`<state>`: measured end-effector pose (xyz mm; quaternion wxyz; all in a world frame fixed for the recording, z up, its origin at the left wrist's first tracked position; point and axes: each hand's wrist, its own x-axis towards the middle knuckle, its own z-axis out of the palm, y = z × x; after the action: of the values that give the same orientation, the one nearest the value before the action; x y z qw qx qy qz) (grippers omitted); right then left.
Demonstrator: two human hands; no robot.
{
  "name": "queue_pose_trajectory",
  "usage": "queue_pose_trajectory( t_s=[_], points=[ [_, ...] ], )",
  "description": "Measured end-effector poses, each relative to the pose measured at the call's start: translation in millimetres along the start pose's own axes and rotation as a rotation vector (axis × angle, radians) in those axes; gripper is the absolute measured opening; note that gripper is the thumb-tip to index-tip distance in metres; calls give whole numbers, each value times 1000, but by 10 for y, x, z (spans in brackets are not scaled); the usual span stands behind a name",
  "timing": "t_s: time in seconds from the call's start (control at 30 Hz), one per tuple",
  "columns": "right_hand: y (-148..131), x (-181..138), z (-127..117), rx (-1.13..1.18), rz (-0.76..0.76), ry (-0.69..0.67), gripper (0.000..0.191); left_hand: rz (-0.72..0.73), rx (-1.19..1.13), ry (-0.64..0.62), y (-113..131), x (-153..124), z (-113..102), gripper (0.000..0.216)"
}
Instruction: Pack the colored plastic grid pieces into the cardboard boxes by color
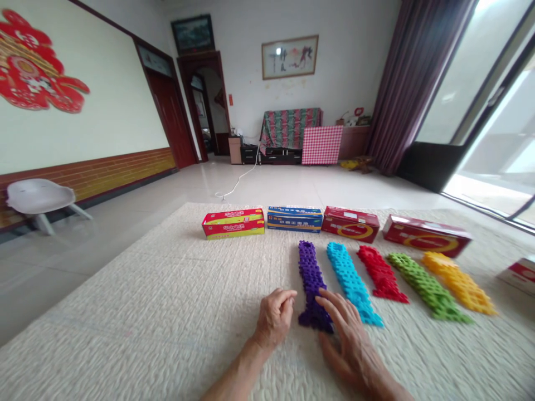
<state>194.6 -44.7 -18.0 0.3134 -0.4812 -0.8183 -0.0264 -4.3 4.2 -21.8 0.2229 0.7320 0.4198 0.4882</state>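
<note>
I am looking at daylight streaming through tall glass doors [493, 111] at the right of the frame, beside a dark purple curtain [412, 83]. A white plastic chair [39, 197] is sitting at left on the glossy pale tiled floor [125, 223].

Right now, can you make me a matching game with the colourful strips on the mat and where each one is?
Things:
1. purple strip
2. yellow strip
3. red strip
4. blue strip

Places:
A. middle of the five strips
B. under the fingers of the right hand, beside the left hand
C. farthest right in the row
D. between purple and red

Pairs: 1-B, 2-C, 3-A, 4-D
</note>
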Motion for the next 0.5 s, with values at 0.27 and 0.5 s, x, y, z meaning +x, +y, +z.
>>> queue_pose_trajectory(
  t_s=[0.27, 0.5],
  points=[
    [-147, 583, 126, -11, -73, 86, 45, -117, 366, 44, -266, 414, -619, 28],
    [-454, 1662, 779, 105, -128, -50, 53, -144, 631, 92, -833, 1326, -1576, 40]
  ],
)
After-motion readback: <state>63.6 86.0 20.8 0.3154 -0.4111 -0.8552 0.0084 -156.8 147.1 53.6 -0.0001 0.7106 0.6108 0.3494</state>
